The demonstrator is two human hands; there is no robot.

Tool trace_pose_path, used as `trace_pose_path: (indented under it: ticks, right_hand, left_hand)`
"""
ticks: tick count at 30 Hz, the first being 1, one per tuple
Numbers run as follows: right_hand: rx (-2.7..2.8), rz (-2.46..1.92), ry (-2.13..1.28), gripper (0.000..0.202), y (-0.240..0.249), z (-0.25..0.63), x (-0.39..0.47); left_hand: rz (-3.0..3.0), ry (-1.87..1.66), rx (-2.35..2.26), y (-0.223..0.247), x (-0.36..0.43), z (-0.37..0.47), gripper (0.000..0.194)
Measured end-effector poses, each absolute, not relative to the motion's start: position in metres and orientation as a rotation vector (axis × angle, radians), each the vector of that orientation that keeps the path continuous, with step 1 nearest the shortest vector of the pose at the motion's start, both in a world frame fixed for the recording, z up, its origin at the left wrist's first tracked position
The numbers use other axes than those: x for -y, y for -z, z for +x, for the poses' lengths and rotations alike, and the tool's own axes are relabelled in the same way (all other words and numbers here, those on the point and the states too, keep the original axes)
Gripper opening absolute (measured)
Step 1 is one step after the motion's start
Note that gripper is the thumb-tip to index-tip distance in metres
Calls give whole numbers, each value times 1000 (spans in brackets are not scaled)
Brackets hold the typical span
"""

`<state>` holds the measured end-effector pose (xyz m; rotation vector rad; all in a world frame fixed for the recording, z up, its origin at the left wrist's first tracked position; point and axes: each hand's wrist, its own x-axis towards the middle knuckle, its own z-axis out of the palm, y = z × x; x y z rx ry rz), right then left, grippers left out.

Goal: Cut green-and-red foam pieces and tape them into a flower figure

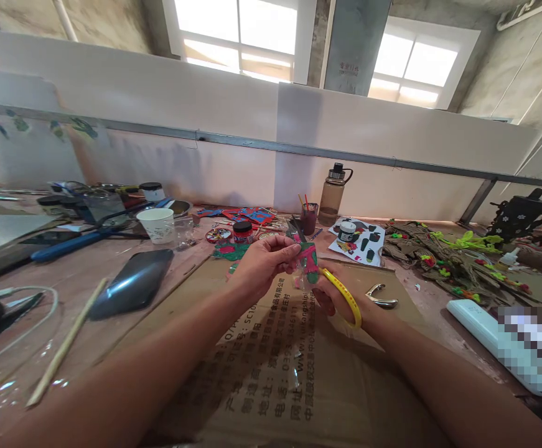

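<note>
My left hand (275,258) pinches a small piece of clear plastic painted pink and green (308,264) between thumb and fingers, above the cardboard. My right hand (333,289) is closed around scissors with a yellow handle (345,298). Their dark blades point away from me, up beside the painted piece, partly hidden by it and my left fingers. Whether the blades touch the plastic I cannot tell. Beneath both hands lies a flat brown cardboard sheet (261,373) with printed characters. More green and pink painted pieces (231,251) lie just beyond my left wrist.
Pliers (383,297) lie right of my right wrist. Paint jars (242,233), a paper cup (156,225) and a water bottle (331,199) stand at the back. A black phone (133,283) and wooden stick (68,342) lie left; twine-like crafts (457,261) are heaped right.
</note>
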<state>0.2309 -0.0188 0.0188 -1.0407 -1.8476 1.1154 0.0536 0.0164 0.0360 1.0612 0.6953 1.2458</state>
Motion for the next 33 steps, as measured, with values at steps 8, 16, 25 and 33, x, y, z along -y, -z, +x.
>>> trace_pose_path:
  ticks: [8,16,25,33]
  right_hand:
    - [1882,-1082,-1095,20,-27,229,22]
    - [1799,-1096,-1175,25,-23,228,20]
    - [1810,-1078,-1153,35,-25,227,22]
    - [1828,-1133,-1055,20,-26,225,26]
  left_hand:
    - [1084,-1238,-715,-43,-13,52,38]
    - [1104,-1242,-711,-44,-12,52,35]
    - [1099,-1257,-701,-45,-10,53,35]
    - [1082,-1256,-683,-45,-10,54,35]
